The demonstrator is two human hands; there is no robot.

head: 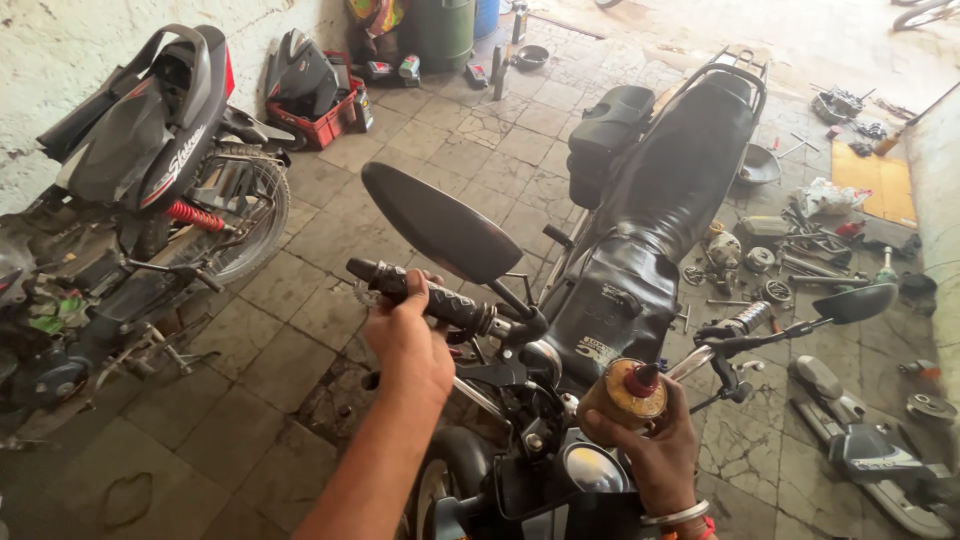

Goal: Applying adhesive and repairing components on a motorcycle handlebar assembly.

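L hand (405, 335) clamped on black handlebar grip (425, 296), below L mirror (440, 222). Oil bottle (625, 396), amber w/ red nozzle, gripped in R hand (655, 450) over motorcycle (640, 230) headlight area.

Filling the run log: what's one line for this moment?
left hand: grips handlebar grip | right hand: holds oil bottle | motorcycle: upright

Both arms are bare, with no sleeves in view. The left hand (405, 335) wears nothing on fingers or wrist. Just below the fingers of the right hand (655, 445), the wrist carries a silver metal bangle (676, 516) beside a red-orange thread band (698, 528).
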